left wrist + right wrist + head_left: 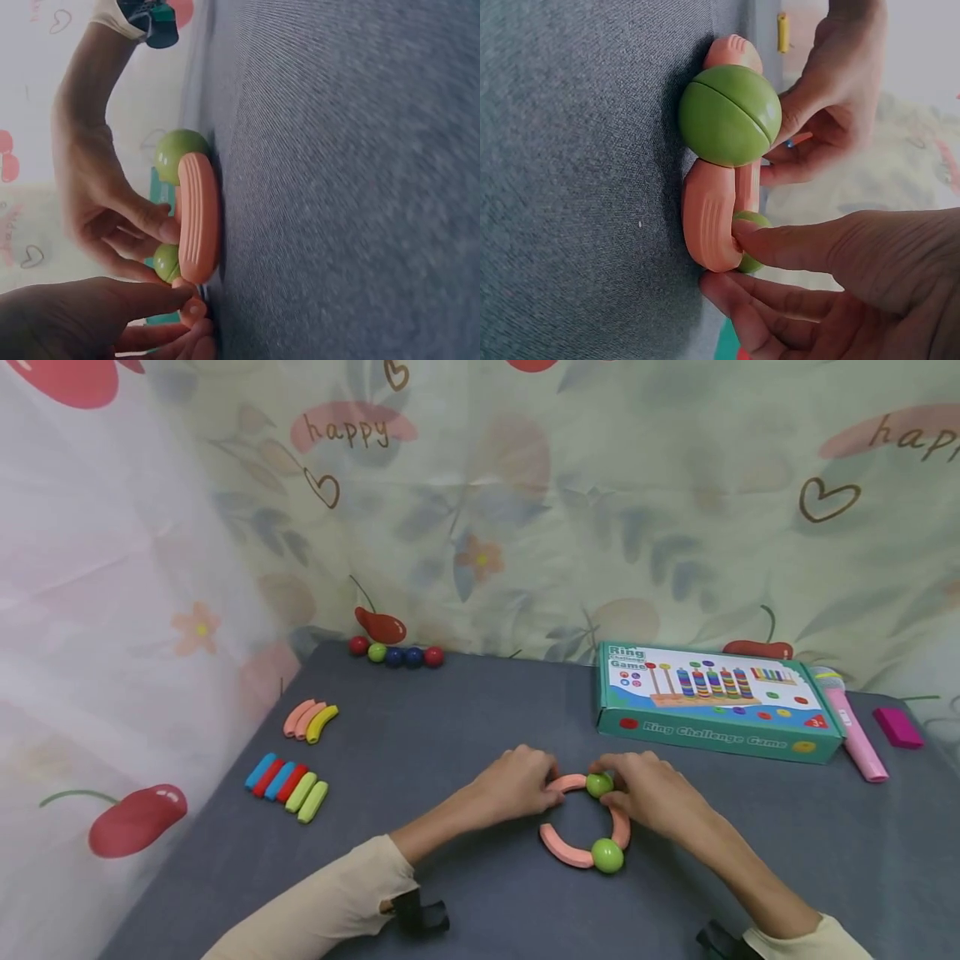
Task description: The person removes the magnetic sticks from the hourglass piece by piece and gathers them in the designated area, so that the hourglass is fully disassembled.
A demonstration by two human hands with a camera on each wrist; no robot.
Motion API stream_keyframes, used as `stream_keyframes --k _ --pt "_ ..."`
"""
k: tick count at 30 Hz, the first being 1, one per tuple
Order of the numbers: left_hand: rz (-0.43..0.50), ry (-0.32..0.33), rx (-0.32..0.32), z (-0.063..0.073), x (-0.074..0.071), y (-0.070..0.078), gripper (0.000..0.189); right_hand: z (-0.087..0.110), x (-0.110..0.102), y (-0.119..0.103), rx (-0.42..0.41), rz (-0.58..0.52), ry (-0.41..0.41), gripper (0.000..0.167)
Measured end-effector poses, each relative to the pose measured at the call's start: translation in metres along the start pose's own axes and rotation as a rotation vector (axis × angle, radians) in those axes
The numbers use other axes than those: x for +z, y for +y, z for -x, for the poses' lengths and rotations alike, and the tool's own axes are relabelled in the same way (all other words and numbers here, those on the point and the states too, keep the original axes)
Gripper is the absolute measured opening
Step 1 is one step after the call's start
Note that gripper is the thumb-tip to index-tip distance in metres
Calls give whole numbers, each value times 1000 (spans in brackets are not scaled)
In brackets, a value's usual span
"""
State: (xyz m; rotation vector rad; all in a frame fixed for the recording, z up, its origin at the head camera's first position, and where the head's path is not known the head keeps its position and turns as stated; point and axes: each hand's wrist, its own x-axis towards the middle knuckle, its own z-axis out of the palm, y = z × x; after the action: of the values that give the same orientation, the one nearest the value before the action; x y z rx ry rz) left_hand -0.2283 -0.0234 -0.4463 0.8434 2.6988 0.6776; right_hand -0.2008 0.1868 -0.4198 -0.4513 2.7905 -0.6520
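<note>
On the grey table lies an open ring of pink curved pieces joined by two green balls. My left hand (pixel 517 785) pinches the upper-left curved piece (pixel 568 783) between thumb and fingers. The thumb and index finger of my right hand (pixel 656 793) hold the upper green ball (pixel 599 785), the thumb also reaching the end of the right curved piece (pixel 621 827). Nearer me sit the lower green ball (pixel 607 856) and a lower curved piece (pixel 566 847), whose left end is free. A gap separates that end from the piece in my left hand.
At the left lie pink and yellow curved pieces (pixel 310 721) and several coloured straight sticks (pixel 287 787). Coloured balls (pixel 396 655) line the back edge. To the right are a game box (pixel 720 702), a pink microphone (pixel 851 727) and a magenta block (pixel 897 727).
</note>
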Motion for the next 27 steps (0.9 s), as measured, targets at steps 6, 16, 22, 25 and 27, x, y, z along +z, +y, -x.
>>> stream_keyframes --k 6,16,22,25,27 --pt "-68 47 -18 -2 2 5 19 -3 -2 -4 41 7 -15 35" --pt "-103 160 -108 10 -8 3 34 -4 -2 -8 47 40 -6 34" --pt "-119 278 -157 32 -31 -18 43 -3 0 -8 57 26 -8 35" --pt "-167 357 -198 45 -46 -37 40 -2 0 -8 53 13 -2 36" --pt "-207 383 -246 55 -58 -54 35 -3 0 -8 51 7 0 36"
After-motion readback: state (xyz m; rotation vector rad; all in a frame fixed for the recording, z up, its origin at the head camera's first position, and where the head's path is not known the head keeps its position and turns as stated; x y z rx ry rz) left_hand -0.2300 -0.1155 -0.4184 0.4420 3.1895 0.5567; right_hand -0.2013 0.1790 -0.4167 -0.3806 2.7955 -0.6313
